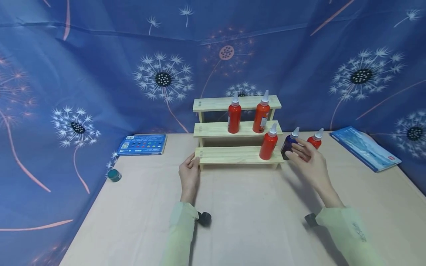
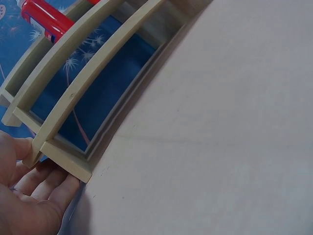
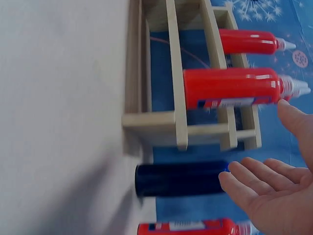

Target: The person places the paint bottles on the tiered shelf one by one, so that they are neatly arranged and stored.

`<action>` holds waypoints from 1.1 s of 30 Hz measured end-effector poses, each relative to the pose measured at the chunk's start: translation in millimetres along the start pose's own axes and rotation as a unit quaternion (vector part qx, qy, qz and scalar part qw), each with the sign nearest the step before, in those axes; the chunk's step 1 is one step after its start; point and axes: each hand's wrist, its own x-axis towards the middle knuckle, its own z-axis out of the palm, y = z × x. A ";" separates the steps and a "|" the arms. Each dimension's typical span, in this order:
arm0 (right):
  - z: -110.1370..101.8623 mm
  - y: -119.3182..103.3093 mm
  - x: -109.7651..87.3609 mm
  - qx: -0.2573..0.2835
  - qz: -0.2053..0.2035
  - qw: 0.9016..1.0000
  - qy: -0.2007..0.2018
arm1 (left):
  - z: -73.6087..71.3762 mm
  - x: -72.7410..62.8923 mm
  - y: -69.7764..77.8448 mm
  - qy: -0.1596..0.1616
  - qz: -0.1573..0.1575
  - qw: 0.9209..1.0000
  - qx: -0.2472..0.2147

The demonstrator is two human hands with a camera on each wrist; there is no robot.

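Observation:
A three-tier wooden shelf [image 1: 229, 157] stands on the table. My left hand [image 1: 189, 173] grips the left end of its lowest tier, thumb on top and fingers beneath, as the left wrist view shows. Two red squeeze bottles with pointed nozzles, one left [image 1: 234, 119] and one right [image 1: 259, 120], stand on the middle tier. Another red bottle [image 1: 267, 147] is on the lowest tier's right end. My right hand [image 3: 279, 191] has its fingers extended near the top of a dark blue bottle [image 3: 181, 179]; whether they touch is unclear. Partly behind that hand is another red bottle [image 1: 316, 139].
A blue book [image 1: 143, 144] lies at the back left, and a light blue book [image 1: 366, 147] at the back right. A small teal jar [image 1: 114, 175] sits near the table's left edge. Blue dandelion-print cloth [image 1: 213, 66] hangs behind the shelf.

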 end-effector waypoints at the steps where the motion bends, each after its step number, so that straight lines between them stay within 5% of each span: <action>1: -2.2 2.4 -0.6 -0.005 -0.002 1.000 0.004 | -0.4 0.1 -0.2 0.000 -0.002 1.000 0.000; 18: -47.3 55.4 -6.9 -0.037 0.058 0.996 0.048 | -1.6 1.9 -2.3 -0.011 -0.015 1.000 -0.024; 33: -33.3 72.3 25.4 -0.028 0.131 0.989 0.062 | -1.5 3.3 -3.1 -0.007 -0.010 1.000 -0.022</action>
